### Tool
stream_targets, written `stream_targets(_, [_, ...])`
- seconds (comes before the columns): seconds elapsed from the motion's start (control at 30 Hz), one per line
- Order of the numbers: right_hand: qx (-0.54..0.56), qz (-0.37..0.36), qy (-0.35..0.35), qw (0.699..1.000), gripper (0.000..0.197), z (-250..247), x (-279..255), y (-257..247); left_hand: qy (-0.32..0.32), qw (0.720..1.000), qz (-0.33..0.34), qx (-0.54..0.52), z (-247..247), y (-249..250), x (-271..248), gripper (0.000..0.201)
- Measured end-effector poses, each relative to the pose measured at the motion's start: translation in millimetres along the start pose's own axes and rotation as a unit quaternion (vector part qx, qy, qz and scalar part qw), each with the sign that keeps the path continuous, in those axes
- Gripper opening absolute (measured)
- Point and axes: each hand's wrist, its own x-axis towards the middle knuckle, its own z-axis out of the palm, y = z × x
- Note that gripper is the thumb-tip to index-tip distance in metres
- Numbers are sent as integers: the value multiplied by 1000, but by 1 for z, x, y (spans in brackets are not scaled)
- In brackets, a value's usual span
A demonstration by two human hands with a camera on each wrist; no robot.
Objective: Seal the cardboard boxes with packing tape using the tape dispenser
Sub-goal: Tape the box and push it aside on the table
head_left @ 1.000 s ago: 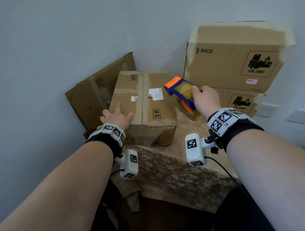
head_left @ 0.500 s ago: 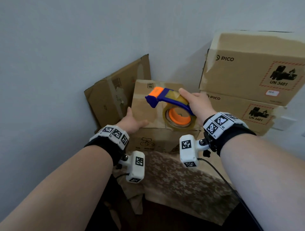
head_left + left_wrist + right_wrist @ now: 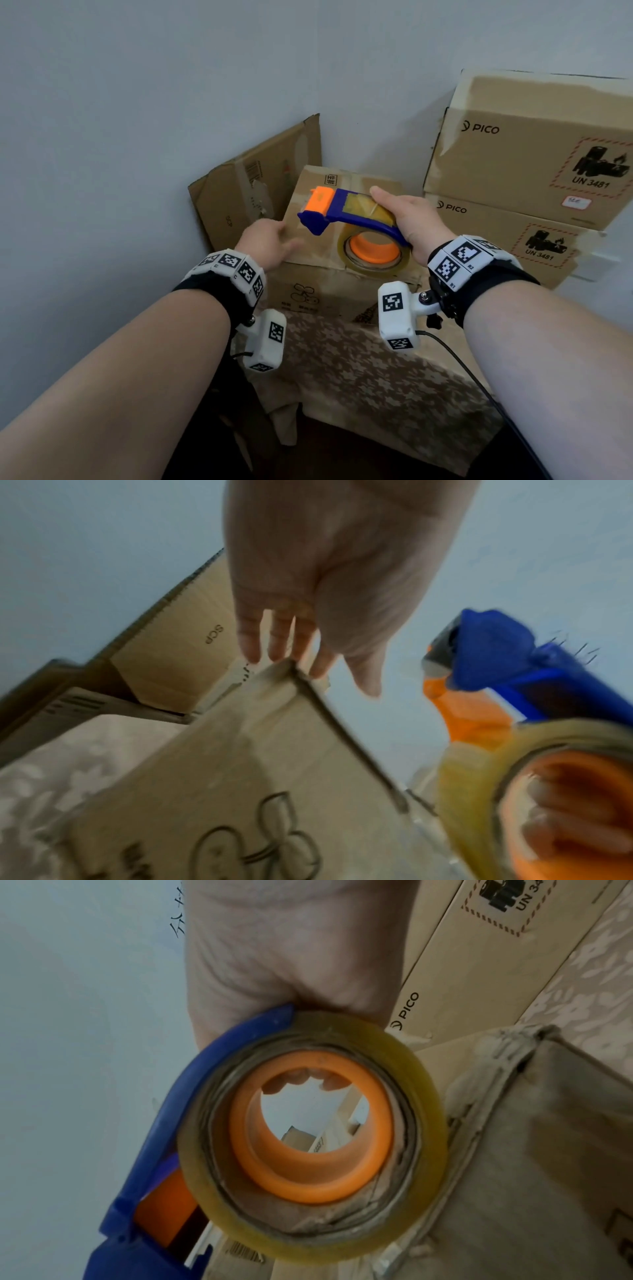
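Right hand (image 3: 416, 224) grips tape dispenser (image 3: 352, 219) above cardboard box (image 3: 322, 274) top, cutter end pointing toward box's far-left corner. Left hand (image 3: 265, 240), fingers (image 3: 279, 639) straight, nearer that corner.

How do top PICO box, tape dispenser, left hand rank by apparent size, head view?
1. top PICO box, though cropped at the frame edge.
2. tape dispenser.
3. left hand, partly foreshortened, so less sure.
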Motion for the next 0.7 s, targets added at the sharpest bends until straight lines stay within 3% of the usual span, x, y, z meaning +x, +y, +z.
stream_targets(0.03, [2, 0, 0, 1000, 36, -1, 0, 0, 50, 998, -8, -23, -4, 3, 1, 53])
stream_targets(0.1, [9, 5, 4, 1000, 36, -2, -1, 2, 88, 968, -83, -220, -11, 11, 1, 58])
stream_targets(0.17, [16, 10, 5, 1000, 36, -3, -2, 4, 7, 886, -175, -430, -16, 19, 1, 60])
stream_targets(0.2, [17, 11, 2, 1000, 36, -4, -3, 4, -48, 853, -198, -481, -19, 21, 0, 59])
stream_targets(0.3, [15, 7, -4, 1000, 35, -6, -6, 2, -115, 812, -204, -534, -21, 28, -3, 36])
stream_targets(0.4, [-5, -6, -16, 1000, 36, -7, -8, 0, -90, 804, -208, -549, -20, 35, -3, 13])
stream_targets(0.57, [-73, -22, -44, 996, 53, -4, -14, -7, -5, 847, -201, -493, -23, 40, -2, 17])
stream_targets(0.7, [-85, -25, -83, 993, 47, -5, -20, -20, 27, 862, -207, -461, -32, 39, -1, 17])
